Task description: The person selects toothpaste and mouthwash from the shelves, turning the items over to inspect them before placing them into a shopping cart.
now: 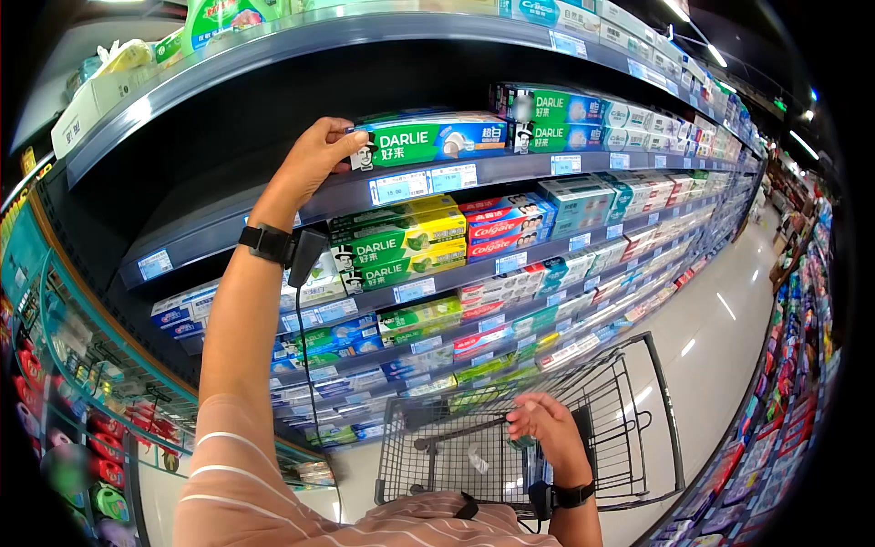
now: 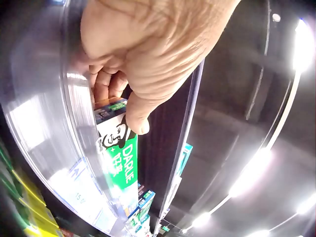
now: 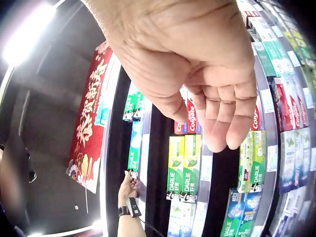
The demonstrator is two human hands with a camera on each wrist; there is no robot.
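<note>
A green and blue Darlie toothpaste box (image 1: 428,142) lies at the front edge of a dark shelf, its long face outward. My left hand (image 1: 314,159) holds its left end, thumb at the front face. In the left wrist view the fingers of that hand (image 2: 158,54) bend behind the end of the box (image 2: 126,163). Low above the shopping cart (image 1: 437,456), my right hand (image 1: 550,433) hangs with loosely bent fingers. The right wrist view shows nothing in that hand (image 3: 197,74).
More Darlie boxes (image 1: 563,107) are stacked farther right on the same shelf. Below stand yellow-green Darlie boxes (image 1: 401,246) and red Colgate boxes (image 1: 499,235). Price tags (image 1: 401,189) line the shelf edge. A tiled aisle (image 1: 720,319) runs off to the right, with stocked shelves (image 1: 775,401) opposite.
</note>
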